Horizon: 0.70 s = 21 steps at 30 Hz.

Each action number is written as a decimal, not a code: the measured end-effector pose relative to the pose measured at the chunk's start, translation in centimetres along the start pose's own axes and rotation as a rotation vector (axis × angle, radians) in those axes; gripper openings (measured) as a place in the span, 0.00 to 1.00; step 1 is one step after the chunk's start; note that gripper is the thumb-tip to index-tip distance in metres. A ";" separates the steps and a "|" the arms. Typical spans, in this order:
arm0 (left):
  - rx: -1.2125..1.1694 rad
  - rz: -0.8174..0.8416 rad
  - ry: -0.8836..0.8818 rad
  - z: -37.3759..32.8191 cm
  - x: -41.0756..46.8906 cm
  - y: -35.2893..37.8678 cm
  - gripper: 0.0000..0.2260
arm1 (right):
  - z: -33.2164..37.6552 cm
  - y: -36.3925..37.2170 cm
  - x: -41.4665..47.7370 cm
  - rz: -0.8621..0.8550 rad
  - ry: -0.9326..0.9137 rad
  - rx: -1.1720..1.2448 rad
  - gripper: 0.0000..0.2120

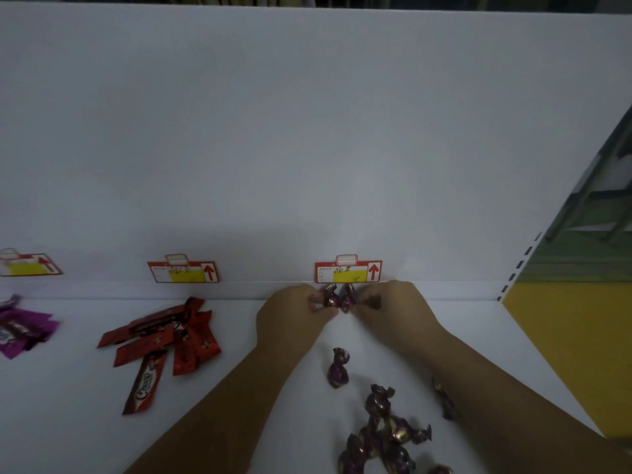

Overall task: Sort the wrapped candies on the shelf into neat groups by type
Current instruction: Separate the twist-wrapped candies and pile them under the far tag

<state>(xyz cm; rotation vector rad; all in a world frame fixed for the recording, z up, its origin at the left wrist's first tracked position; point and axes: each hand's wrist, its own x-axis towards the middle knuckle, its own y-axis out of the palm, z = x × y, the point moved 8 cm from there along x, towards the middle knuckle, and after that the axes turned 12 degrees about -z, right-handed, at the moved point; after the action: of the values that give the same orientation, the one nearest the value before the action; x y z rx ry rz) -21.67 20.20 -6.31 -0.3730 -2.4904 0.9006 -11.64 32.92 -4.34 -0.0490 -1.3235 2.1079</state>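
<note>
Mid-sort, setting 2 dark purple twist-wrapped foil candies (330, 295) upright on the white shelf (239, 388), just below the right-most red-and-yellow price tag (348, 271). Grip of left hand (294, 313) and right hand (400, 306) pinching 1 each, seemingly by the wrapper ends. Next: releasing cleanly, then fetching from the loose purple heap (386, 436) well short of that tag.

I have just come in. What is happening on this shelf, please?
A person is sorting candies on a white shelf. The left hand and the right hand pinch dark purple twist-wrapped candies at the back, below a price tag. More of them lie in a loose heap nearer the person. Red bar packets and bright purple packets lie in separate groups further left.
</note>
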 end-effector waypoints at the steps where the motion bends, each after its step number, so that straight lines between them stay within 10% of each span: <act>1: -0.001 0.002 0.007 0.0 0.0 0.0 0.10 | 0.1 0.1 0.0 0.001 -0.005 -0.006 0.07; 21: 0.013 0.018 0.158 -0.7 0.0 -0.8 0.07 | 0.3 0.6 0.5 -0.062 -0.029 -0.024 0.09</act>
<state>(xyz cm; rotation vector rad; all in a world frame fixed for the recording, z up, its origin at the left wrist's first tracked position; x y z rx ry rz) -21.41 19.99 -5.36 -0.4453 -2.3394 0.8598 -12.41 32.81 -4.56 0.0129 -1.3509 2.0477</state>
